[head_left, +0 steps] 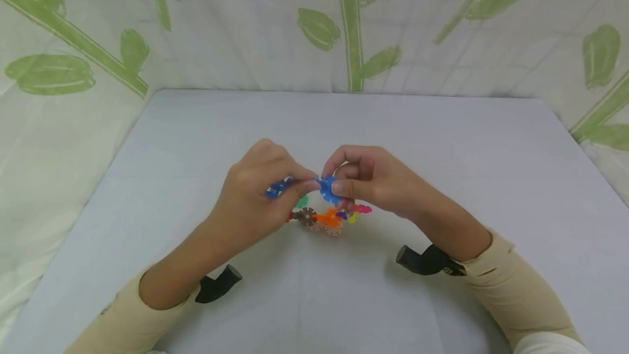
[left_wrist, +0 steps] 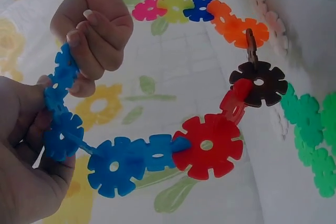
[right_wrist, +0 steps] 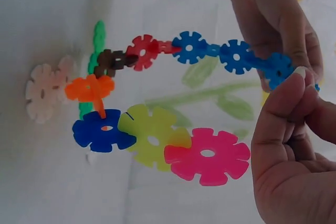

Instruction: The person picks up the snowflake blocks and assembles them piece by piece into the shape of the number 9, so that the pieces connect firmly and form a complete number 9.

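A chain of notched plastic snowflake discs hangs between and below the two hands. Its blue discs [left_wrist: 115,166] lead to red discs [left_wrist: 207,145], brown discs [left_wrist: 259,83], orange discs [right_wrist: 90,88], a dark blue disc [right_wrist: 102,131], a yellow disc [right_wrist: 152,137] and a pink disc [right_wrist: 207,156] at the free end. My left hand [head_left: 257,184] pinches the blue part of the chain between thumb and fingers. Close against it, my right hand [head_left: 380,182] pinches a blue disc [head_left: 328,190] at that end. The fingers partly cover where the blue discs meet.
Green discs [left_wrist: 304,116] and pale pink discs [right_wrist: 42,93] show beyond the chain, low over the white table [head_left: 314,288]. Black curved pieces [head_left: 422,260] stick out at both wrists. A white cloth with green leaf prints [head_left: 319,29] stands behind the table.
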Available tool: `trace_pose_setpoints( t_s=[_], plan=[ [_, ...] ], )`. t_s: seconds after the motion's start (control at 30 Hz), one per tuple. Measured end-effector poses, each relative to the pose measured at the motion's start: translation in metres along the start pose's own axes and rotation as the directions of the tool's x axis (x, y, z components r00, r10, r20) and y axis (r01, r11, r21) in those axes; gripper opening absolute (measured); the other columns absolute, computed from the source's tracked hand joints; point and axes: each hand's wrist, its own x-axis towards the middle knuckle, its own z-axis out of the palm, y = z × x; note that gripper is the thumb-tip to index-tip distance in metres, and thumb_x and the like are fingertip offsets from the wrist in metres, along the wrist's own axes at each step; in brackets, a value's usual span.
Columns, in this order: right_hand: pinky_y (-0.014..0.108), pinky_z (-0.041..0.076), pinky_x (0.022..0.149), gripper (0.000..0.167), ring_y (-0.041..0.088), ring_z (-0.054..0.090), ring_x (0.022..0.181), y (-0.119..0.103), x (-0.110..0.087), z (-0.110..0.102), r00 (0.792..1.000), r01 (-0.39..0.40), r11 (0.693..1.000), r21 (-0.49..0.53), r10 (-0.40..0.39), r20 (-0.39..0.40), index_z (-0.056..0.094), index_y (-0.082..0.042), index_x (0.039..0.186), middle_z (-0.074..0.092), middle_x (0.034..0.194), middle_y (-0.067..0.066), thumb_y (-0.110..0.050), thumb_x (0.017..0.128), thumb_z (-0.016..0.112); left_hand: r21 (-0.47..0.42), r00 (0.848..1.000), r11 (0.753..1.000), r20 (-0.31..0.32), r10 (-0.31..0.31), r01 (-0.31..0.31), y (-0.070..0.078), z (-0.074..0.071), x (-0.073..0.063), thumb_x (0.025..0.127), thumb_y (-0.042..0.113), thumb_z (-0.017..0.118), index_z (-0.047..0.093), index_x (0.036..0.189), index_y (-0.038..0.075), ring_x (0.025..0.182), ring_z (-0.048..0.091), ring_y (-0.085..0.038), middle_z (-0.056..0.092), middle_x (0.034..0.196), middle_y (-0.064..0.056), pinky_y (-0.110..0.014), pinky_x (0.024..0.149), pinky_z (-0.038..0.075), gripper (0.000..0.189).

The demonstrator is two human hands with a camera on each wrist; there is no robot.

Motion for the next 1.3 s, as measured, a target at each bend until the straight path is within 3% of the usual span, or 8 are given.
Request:
trace_pose_setpoints(
  t_s=[0.13,0.33,0.6,0.77,0.9,1.03,1.17,1.3],
  plan=[
    [0.032,0.057,0.065,0.018,0.027,0.059,0.067,0.0,-0.001,-0.001,0.997,0.078,0.997,-0.009,-0.078,0.012,0.051,0.008,0.115,0.061,0.079,0.012,0.0,0.1,0.057,-0.034,0.996,0.997,0.053,-0.065,0.067,0.001,-0.002,0.002,0.08,0.009,0.085,0.069,0.094,0.007,0.1,0.054,-0.019,0.064,0.095,0.0,-0.03,0.079,0.049,0.021],
    [0.029,0.055,0.066,0.021,0.025,0.057,0.068,-0.001,-0.002,0.002,0.992,0.126,0.991,0.04,-0.126,-0.001,0.044,0.003,0.119,0.061,0.078,0.013,0.0,0.101,0.055,-0.08,0.964,0.977,0.194,-0.18,0.198,0.0,-0.001,-0.002,0.077,0.023,0.089,0.063,0.123,0.009,0.1,0.059,-0.011,0.064,0.115,0.003,-0.027,0.075,0.056,0.054],
    [0.032,0.057,0.068,0.03,0.026,0.063,0.067,0.003,0.001,0.007,0.992,0.125,0.99,0.059,-0.123,-0.034,0.047,-0.001,0.114,0.068,0.079,0.014,-0.01,0.096,0.068,-0.115,0.988,0.988,0.128,-0.09,0.105,-0.004,0.002,-0.002,0.07,0.016,0.093,0.073,0.116,0.009,0.091,0.063,-0.009,0.071,0.101,0.002,-0.027,0.073,0.057,0.051],
    [0.036,0.058,0.069,0.02,0.029,0.064,0.069,0.003,0.001,0.005,0.985,0.146,0.989,-0.016,-0.146,-0.096,0.048,0.0,0.114,0.068,0.079,0.016,-0.004,0.099,0.061,-0.096,0.992,0.993,0.108,-0.064,0.074,-0.002,-0.003,0.002,0.07,0.012,0.093,0.074,0.114,0.004,0.084,0.067,-0.011,0.074,0.096,-0.001,-0.027,0.072,0.058,0.049],
    [0.041,0.059,0.072,0.014,0.037,0.064,0.073,0.005,0.004,-0.005,0.98,0.144,0.984,-0.101,-0.156,-0.12,0.051,0.0,0.115,0.068,0.084,0.02,-0.004,0.102,0.052,-0.017,0.991,0.996,0.101,-0.087,0.089,-0.003,-0.013,0.005,0.07,0.015,0.093,0.075,0.115,0.005,0.081,0.066,-0.009,0.074,0.095,-0.001,-0.025,0.07,0.057,0.05],
    [0.038,0.058,0.073,0.014,0.035,0.064,0.075,0.021,0.012,-0.024,0.996,0.028,0.977,-0.21,-0.044,-0.073,0.057,0.0,0.114,0.068,0.092,0.017,-0.003,0.101,0.054,0.067,0.982,0.987,0.11,-0.155,0.148,-0.004,-0.027,0.006,0.07,0.021,0.094,0.076,0.116,0.01,0.08,0.063,-0.007,0.072,0.093,0.003,-0.019,0.068,0.053,0.051],
    [0.034,0.056,0.074,0.015,0.023,0.062,0.08,0.042,0.02,-0.033,0.987,-0.114,0.868,-0.483,0.153,0.043,0.064,-0.006,0.113,0.066,0.096,0.003,-0.008,0.099,0.062,0.071,0.972,0.98,0.138,-0.192,0.184,-0.003,-0.038,0.007,0.069,0.02,0.094,0.076,0.117,0.013,0.082,0.06,-0.006,0.071,0.095,0.006,-0.018,0.067,0.05,0.052],
    [0.032,0.053,0.073,0.022,0.016,0.058,0.084,0.052,0.02,-0.022,0.931,-0.177,0.714,-0.677,0.344,0.12,0.066,-0.015,0.113,0.061,0.089,-0.003,-0.021,0.093,0.073,0.05,0.969,0.981,0.156,-0.193,0.187,-0.002,-0.041,0.008,0.069,0.018,0.094,0.076,0.116,0.013,0.085,0.061,-0.006,0.071,0.097,0.007,-0.018,0.07,0.051,0.051]
  ],
)
